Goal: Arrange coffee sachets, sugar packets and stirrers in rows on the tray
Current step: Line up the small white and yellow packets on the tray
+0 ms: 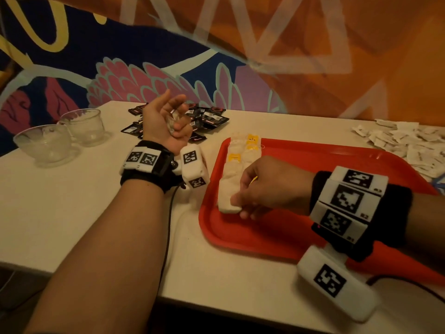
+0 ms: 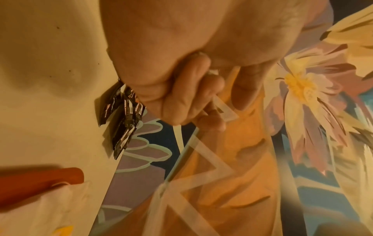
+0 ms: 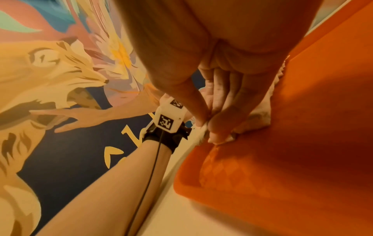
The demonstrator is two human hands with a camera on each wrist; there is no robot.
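Note:
A red tray (image 1: pixel 301 227) lies on the table, with a row of white and yellow packets (image 1: pixel 243 155) along its left side. My right hand (image 1: pixel 237 201) pinches a white packet (image 1: pixel 228 203) at the near end of that row; thumb and fingertips (image 3: pixel 214 127) press its edge (image 3: pixel 203 133) just above the tray floor (image 3: pixel 282 159). My left hand (image 1: pixel 175 119) is raised palm up left of the tray, its fingers (image 2: pixel 181 102) curled round a bunch of pale packets (image 1: pixel 173 124), one translucent end (image 2: pixel 225 110) sticking out. What kind they are I cannot tell.
A pile of black coffee sachets (image 1: pixel 207 116) lies behind the left hand near the wall, also visible in the left wrist view (image 2: pixel 123 118). Loose white packets (image 1: pixel 404 145) are heaped at the far right. Two glass cups (image 1: pixel 45 145) (image 1: pixel 84 126) stand at the far left.

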